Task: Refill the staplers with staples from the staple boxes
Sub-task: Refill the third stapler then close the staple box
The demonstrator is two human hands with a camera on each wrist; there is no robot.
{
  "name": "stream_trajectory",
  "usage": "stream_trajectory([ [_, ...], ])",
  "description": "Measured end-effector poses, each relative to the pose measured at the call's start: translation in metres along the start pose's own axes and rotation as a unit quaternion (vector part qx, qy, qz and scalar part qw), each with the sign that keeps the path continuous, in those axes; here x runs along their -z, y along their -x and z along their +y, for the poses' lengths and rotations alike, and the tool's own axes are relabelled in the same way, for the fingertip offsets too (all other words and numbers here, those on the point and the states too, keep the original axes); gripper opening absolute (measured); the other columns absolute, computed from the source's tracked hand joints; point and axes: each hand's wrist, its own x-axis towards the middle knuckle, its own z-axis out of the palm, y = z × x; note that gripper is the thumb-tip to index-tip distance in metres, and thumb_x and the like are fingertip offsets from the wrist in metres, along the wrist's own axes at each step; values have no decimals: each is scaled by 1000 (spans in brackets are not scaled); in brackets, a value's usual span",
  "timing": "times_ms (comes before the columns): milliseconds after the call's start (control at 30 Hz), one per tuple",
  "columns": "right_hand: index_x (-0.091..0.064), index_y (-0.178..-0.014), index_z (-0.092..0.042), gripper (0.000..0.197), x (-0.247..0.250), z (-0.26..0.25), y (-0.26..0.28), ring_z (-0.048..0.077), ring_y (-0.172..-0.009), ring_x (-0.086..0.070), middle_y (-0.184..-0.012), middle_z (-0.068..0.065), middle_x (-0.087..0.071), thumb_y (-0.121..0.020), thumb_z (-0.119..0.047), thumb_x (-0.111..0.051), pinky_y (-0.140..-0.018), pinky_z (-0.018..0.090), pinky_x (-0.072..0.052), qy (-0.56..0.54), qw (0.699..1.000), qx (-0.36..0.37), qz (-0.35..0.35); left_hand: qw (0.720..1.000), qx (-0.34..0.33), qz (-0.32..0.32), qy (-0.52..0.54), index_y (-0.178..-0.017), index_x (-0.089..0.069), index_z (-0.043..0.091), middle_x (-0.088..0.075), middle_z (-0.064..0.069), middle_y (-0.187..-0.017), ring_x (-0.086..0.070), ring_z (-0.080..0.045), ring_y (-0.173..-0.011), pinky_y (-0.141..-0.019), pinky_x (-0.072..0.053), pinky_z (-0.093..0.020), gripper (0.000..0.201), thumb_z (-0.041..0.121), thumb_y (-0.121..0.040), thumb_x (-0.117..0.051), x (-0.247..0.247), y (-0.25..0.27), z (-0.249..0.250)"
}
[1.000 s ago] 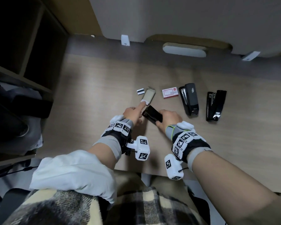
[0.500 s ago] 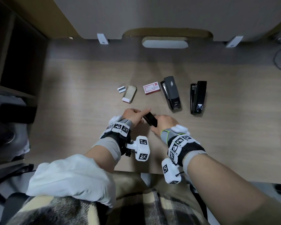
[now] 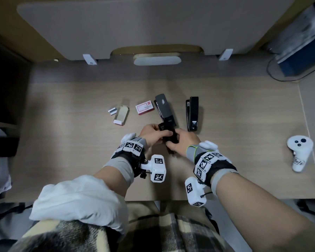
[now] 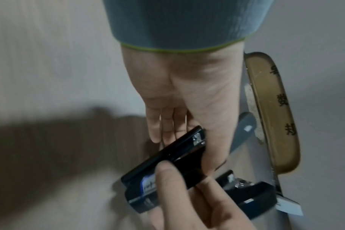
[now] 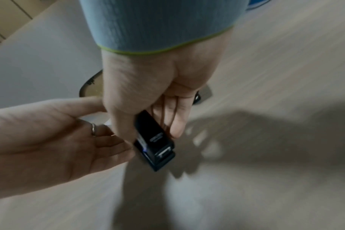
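Both hands hold a small black stapler [image 3: 172,136] just above the desk's middle. My left hand [image 3: 152,133] has its fingers behind it and its thumb across it [image 4: 207,132]. My right hand [image 3: 181,140] grips its other end, fingers [image 5: 175,123] curled round the body [image 5: 155,140]. Just beyond lie a grey-topped stapler [image 3: 165,110] and a black stapler [image 3: 192,113]. Left of them sit a red staple box [image 3: 145,108], an open tan box tray [image 3: 121,115] and a loose strip of staples [image 3: 112,110].
A white hand controller [image 3: 299,151] lies at the desk's right edge. A grey partition with a white oval cover [image 3: 157,60] closes off the back. Dark shelving stands to the left. Bare wood desk surface [image 3: 71,142] surrounds the hands.
My left index finger left the tan box tray and came back onto the small stapler. Both hands shifted it right, close to the grey-topped stapler. The head view swung right.
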Motion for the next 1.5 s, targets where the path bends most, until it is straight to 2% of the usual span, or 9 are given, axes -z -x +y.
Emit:
stream_trajectory([
  [233,-52,-123,-21,43,62,-1,-4,30,-97,-64,-108,7,-67,-84,-36,-63,-67,25,-38,-82,995,-4,57,997,-70,-31,4,-117,-61,12,-68,-11,-85,-65,-20,-78,-86,-60,-40,50,24,-74,-83,-18,3,69],
  [400,-52,-119,-17,43,74,5,-24,29,-85,-66,-95,8,-71,-83,-39,-62,-63,28,-43,-72,993,-53,72,982,-128,130,-44,-117,-60,15,-66,4,-95,-67,-19,-91,-87,-56,-33,53,39,-74,-80,-30,-14,83],
  [567,-49,-122,-8,46,74,-13,-37,35,-100,-63,-110,16,-64,-88,-36,-64,-71,33,-45,-67,991,-60,99,938,-150,230,-212,-133,-49,22,-46,-6,-121,-51,-19,-93,-87,-44,-27,69,39,-74,-79,-16,-25,72],
  [667,-44,-126,-6,48,75,-23,-48,35,-104,-61,-113,18,-63,-90,-32,-63,-70,31,-39,-35,994,-59,83,943,-144,197,-225,-137,-49,25,-53,-6,-122,-56,-20,-97,-90,-48,-30,71,36,-75,-81,-8,-31,70],
  [800,-40,-127,-4,50,67,-41,-69,36,-103,-63,-115,19,-63,-91,-31,-62,-71,35,-41,-14,994,-70,78,968,-158,149,-126,-134,-56,16,-65,-1,-114,-59,-12,-92,-73,-44,-12,56,6,-82,-75,5,-40,72],
  [1133,-30,-141,0,56,49,-50,-104,39,-124,-48,-141,22,-42,-100,-36,-43,-97,42,-39,-44,987,-143,53,987,-112,96,-60,-111,-71,20,-72,1,-108,-68,-17,-103,-98,-53,-31,44,-11,-80,-66,29,-72,77],
  [1267,-36,-134,-2,43,58,-51,-103,37,-113,-57,-125,22,-58,-99,-26,-44,-85,38,-43,-31,987,-148,46,990,-104,76,-50,-116,-70,16,-71,0,-115,-66,-14,-104,-96,-51,-24,46,-13,-82,-62,27,-73,84],
  [1367,-48,-128,-10,36,73,-46,-92,35,-106,-61,-116,15,-65,-94,-23,-48,-75,34,-41,-21,987,-111,119,991,-101,74,-38,-116,-70,19,-71,2,-114,-66,-13,-105,-93,-49,-20,44,-10,-84,-60,20,-73,88],
  [1500,-52,-130,-25,51,80,-26,-83,28,-119,-47,-129,5,-54,-80,-18,-59,-87,37,-40,71,956,-32,282,990,-105,89,-11,-122,-65,15,-69,-1,-119,-66,-15,-105,-96,-50,-24,42,-6,-87,-60,11,-70,90],
])
